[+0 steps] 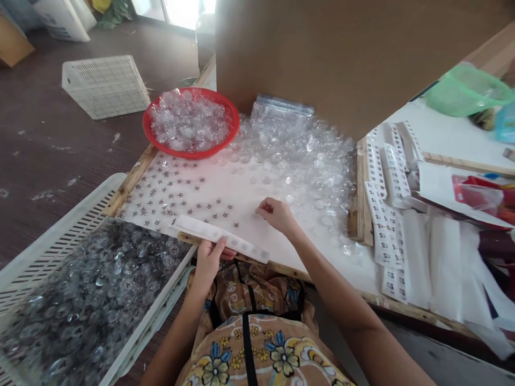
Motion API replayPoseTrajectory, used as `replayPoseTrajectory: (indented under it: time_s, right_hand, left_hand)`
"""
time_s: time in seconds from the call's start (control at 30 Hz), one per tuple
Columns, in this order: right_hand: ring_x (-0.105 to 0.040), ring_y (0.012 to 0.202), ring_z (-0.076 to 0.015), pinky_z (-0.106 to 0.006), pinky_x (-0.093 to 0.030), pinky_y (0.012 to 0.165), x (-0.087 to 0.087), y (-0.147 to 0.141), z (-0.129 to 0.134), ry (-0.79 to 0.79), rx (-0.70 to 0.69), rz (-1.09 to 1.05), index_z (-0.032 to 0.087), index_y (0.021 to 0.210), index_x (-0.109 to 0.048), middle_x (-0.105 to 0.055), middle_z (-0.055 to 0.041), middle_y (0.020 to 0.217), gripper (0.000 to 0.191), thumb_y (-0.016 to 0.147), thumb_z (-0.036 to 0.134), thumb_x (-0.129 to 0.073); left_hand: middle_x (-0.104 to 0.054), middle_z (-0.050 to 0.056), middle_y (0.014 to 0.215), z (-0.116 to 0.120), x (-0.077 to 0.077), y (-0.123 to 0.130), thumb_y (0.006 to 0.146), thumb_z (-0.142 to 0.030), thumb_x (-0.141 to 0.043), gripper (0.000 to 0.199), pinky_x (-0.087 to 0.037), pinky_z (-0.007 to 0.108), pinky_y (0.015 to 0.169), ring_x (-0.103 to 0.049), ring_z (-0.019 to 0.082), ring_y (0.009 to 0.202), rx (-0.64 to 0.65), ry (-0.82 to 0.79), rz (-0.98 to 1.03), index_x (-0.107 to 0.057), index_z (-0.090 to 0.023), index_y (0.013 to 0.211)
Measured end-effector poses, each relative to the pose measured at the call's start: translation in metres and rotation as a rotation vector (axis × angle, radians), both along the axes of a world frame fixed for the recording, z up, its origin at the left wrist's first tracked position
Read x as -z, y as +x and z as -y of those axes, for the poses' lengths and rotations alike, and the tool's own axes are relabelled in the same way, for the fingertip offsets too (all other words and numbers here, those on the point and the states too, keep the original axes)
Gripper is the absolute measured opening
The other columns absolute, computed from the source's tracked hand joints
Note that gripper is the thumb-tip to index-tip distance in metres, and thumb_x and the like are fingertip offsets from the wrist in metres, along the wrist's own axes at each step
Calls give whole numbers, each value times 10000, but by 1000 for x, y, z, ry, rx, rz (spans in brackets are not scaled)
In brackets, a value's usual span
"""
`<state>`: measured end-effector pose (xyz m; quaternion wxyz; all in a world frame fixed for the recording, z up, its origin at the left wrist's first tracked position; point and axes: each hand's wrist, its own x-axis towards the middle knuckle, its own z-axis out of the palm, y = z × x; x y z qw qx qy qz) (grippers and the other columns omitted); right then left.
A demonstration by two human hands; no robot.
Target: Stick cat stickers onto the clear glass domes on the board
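Note:
My left hand (210, 260) is closed on a long, folded white sticker strip (241, 245) at the table's near edge, thumb on top. Faint dark marks show through the strip's right part. My right hand (277, 215) hovers over the white tabletop with thumb and forefinger pinched together. Whatever sits between those fingertips is too small to make out. To the left, small dark printed stickers (177, 185) lie spread in loose rows on the white surface. Beyond my right hand is a heap of transparent round plastic pieces (298, 155).
A red basin (231, 136) of transparent pieces stands at the back left. A white crate (120, 185) full of similar pieces is at lower left. Cardboard (322, 59) rises behind the table. More sticker strips (384, 225) lie right of a wooden divider (362, 214).

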<state>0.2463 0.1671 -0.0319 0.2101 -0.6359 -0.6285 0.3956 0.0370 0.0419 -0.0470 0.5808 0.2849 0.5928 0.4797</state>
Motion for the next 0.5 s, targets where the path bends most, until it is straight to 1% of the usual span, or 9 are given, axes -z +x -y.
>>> replayPoseTrajectory:
  time_s: [0.07,0.27,0.4,0.5]
  right_hand:
    - [-498,576,-132,-264,-368,583,2,-1,2,-7,11,26,210,703,-585,-579,21,606,72,746,267,-599]
    - [-537,628,-133,-253,-371,602,1,-7,-1,8,-9,107,202,712,-617,-629,8,673,44,756,209,-623]
    - [-573,670,-138,-240,-387,623,3,-14,6,19,-94,175,193,760,-636,-659,-8,725,56,791,153,-612]
    - [-607,755,-156,-248,-415,677,4,-32,14,100,-165,254,187,835,-665,-674,-54,880,91,842,143,-586]
  left_hand:
    - [-687,49,567,0,0,0,742,-609,-732,440,-594,378,549,-694,260,537,1,-2,-1,-659,-176,770]
    - [-684,42,567,3,0,0,727,-623,-743,455,-593,377,547,-694,261,538,-15,10,-1,-653,-179,769]
    - [-696,44,588,4,0,0,759,-605,-729,441,-591,365,560,-702,257,560,1,11,-2,-658,-171,803]
    - [-697,48,584,3,-1,0,759,-596,-733,436,-588,357,569,-703,255,562,-1,5,-6,-660,-167,789]
